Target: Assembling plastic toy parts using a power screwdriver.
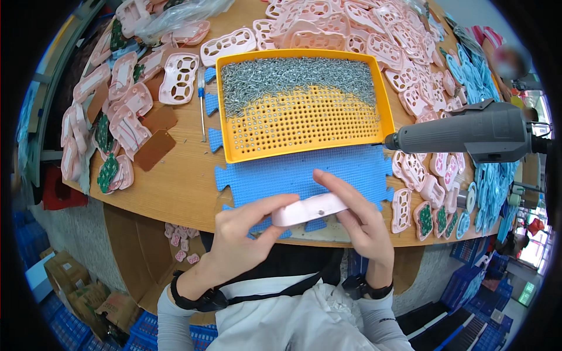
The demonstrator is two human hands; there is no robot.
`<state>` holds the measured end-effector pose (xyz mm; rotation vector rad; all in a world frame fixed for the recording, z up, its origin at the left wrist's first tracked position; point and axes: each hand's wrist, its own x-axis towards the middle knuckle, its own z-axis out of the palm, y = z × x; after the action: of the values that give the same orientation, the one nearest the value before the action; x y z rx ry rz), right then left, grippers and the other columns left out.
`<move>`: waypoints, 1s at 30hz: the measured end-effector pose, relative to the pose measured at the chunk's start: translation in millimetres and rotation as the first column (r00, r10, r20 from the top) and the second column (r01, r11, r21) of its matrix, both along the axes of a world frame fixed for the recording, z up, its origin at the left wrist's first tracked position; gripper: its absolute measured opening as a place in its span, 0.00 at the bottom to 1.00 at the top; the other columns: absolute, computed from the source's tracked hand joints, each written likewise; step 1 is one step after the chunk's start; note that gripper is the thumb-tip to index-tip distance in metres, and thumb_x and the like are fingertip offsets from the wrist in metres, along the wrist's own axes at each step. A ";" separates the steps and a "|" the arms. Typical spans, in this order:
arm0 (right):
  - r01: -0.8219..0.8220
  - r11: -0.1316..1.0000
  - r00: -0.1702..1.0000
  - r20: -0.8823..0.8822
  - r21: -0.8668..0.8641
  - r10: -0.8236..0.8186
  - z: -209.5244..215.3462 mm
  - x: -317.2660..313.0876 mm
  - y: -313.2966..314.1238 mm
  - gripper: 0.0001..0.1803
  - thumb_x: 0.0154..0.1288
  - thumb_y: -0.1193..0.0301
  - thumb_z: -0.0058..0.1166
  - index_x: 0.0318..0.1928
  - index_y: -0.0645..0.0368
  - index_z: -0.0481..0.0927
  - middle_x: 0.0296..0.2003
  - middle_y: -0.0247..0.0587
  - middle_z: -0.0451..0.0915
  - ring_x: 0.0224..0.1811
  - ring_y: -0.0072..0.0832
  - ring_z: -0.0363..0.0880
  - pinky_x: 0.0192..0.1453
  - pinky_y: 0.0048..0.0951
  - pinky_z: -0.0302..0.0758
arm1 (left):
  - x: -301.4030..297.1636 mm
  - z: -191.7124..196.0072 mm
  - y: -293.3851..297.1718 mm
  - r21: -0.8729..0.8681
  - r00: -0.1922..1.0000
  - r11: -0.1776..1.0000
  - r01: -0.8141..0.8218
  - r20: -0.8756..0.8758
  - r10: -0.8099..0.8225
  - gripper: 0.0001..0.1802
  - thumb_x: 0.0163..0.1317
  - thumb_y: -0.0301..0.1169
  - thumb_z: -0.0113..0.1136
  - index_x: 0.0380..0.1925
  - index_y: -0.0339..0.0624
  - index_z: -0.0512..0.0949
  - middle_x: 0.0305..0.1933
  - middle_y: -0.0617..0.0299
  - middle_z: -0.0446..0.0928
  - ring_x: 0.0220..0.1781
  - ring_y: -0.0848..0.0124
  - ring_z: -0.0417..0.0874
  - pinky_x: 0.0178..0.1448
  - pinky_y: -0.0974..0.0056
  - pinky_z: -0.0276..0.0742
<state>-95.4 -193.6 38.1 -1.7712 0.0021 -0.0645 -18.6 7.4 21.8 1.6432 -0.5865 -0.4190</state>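
Observation:
Between my two hands is a pink plastic housing [309, 210], held edge-up over the front of a blue foam mat [293, 175]. My left hand [246, 237] pinches its left end between thumb and fingers. At the other end, my right hand [366, 225] grips with the thumb below and fingers along the edge, one finger raised. A small dark spot shows on the housing's near side. Beyond the hands stands a yellow perforated tray [231, 153] with silver screws [293, 73] heaped at its far side and several seated in its holes.
A grey electric screwdriver [468, 132] points left at the tray's right edge. Pink shells [328, 26] pile up behind the tray, and more with green circuit boards [108, 172] lie left. A thin blue-handled screwdriver [202, 108] lies beside the tray. Light-blue straps [492, 193] hang right.

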 end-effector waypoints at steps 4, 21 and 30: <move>-0.042 0.994 0.995 -0.095 -0.098 0.032 2.7 -1.7 -5.6 0.22 0.63 0.78 0.48 0.59 0.64 0.69 0.51 0.51 0.76 0.52 0.41 0.76 0.58 0.32 0.70 | 7.7 1.4 1.8 -0.083 0.960 0.995 0.055 -0.270 -0.075 0.23 0.50 0.16 0.64 0.49 0.34 0.75 0.44 0.50 0.80 0.45 0.67 0.83 0.49 0.65 0.81; 0.089 0.683 0.923 0.318 -0.725 0.218 -25.5 8.7 -26.5 0.17 0.53 0.74 0.55 0.45 0.56 0.80 0.48 0.38 0.80 0.54 0.33 0.77 0.56 0.36 0.71 | 34.4 -6.4 -5.5 0.253 0.639 0.948 0.196 0.700 -0.318 0.20 0.46 0.23 0.60 0.44 0.43 0.80 0.48 0.55 0.78 0.50 0.60 0.81 0.48 0.62 0.80; -0.018 0.863 1.000 0.011 -0.504 0.027 13.2 -8.0 -32.3 0.23 0.52 0.86 0.50 0.50 0.58 0.78 0.51 0.41 0.78 0.53 0.34 0.77 0.57 0.38 0.72 | 29.8 1.6 0.9 0.412 0.601 0.866 0.284 0.627 -0.496 0.16 0.51 0.27 0.57 0.43 0.37 0.78 0.54 0.53 0.74 0.57 0.57 0.75 0.53 0.57 0.77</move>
<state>-103.4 -225.8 51.3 -2.2982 -0.0523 -0.0676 11.2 8.3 23.4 1.9303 -1.5845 -0.1463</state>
